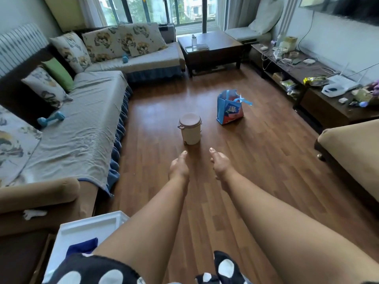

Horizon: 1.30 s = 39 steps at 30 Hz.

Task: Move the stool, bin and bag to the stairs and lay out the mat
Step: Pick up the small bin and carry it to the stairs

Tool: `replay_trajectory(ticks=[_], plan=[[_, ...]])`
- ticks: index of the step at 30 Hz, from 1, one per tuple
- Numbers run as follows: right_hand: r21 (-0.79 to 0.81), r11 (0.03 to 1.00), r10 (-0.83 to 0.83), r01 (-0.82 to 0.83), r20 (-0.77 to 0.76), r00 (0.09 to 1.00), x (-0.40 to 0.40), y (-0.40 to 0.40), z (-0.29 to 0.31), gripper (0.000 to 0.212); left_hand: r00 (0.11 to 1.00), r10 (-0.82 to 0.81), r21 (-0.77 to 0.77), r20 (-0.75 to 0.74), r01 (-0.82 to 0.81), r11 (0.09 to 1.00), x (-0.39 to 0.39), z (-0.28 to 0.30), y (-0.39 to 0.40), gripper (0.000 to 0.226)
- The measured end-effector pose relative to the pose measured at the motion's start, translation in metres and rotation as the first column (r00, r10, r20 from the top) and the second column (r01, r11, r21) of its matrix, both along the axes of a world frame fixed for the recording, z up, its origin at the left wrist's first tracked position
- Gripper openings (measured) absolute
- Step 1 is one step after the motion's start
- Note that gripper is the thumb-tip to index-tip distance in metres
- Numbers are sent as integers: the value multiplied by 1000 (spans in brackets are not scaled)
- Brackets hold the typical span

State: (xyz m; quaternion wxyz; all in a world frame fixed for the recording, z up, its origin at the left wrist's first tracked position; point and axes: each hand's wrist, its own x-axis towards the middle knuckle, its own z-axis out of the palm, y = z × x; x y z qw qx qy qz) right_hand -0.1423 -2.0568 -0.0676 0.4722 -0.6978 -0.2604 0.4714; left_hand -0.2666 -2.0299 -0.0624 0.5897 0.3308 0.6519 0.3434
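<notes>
A small cream bin [190, 129] with a pale pink lid stands upright on the wooden floor, mid-room. A blue bag [229, 107] with light blue ribbon handles stands to its right, a little farther off. My left hand [178, 167] and my right hand [219, 163] are stretched out side by side just short of the bin, thumbs forward, fingers curled under, holding nothing. Neither hand touches the bin. No stool, mat or stairs show in this view.
An L-shaped sofa [86, 111] with cushions and blue dumbbells lines the left. A dark coffee table [213, 49] stands at the far end, a cluttered low cabinet [320, 95] along the right, a tan seat [352, 152] at right. A white tray [86, 232] sits near left.
</notes>
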Motion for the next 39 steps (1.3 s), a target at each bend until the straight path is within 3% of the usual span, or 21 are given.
replay_trajectory(ticks=[9, 14, 16, 19, 20, 22, 25, 34, 39], plan=[[-61, 997, -55, 54, -27, 998, 52, 69, -6, 48, 999, -32, -13, 4, 32, 999, 50, -3, 83, 54], [-53, 996, -73, 75, 47, 996, 71, 143, 11, 53, 993, -114, 31, 41, 113, 993, 75, 4, 169, 56], [-53, 996, -67, 71, 70, 995, 78, 163, 14, 64, 990, -136, 35, 43, 135, 990, 81, 5, 196, 59], [-39, 988, -145, 150, 107, 984, 91, 211, 6, 95, 987, -161, 49, 30, 159, 986, 82, 5, 248, 41], [-56, 985, -158, 164, 105, 982, 95, 224, 6, 93, 987, -157, 41, 28, 155, 987, 82, 5, 265, 36], [-80, 980, -177, 184, 90, 980, 100, 241, 12, 70, 989, -144, 32, 20, 143, 989, 81, 2, 292, 32], [-91, 967, -231, 239, 85, 969, 109, 267, 7, 43, 991, -136, 0, 10, 136, 991, 85, -6, 329, 39], [-115, 947, -300, 299, 9, 954, 153, 349, -8, 45, 981, -193, -94, 19, 194, 977, 129, -29, 411, 25], [-200, 959, -220, 202, -75, 973, 188, 420, -20, 45, 979, -200, -166, -45, 190, 968, 148, -37, 472, 22]])
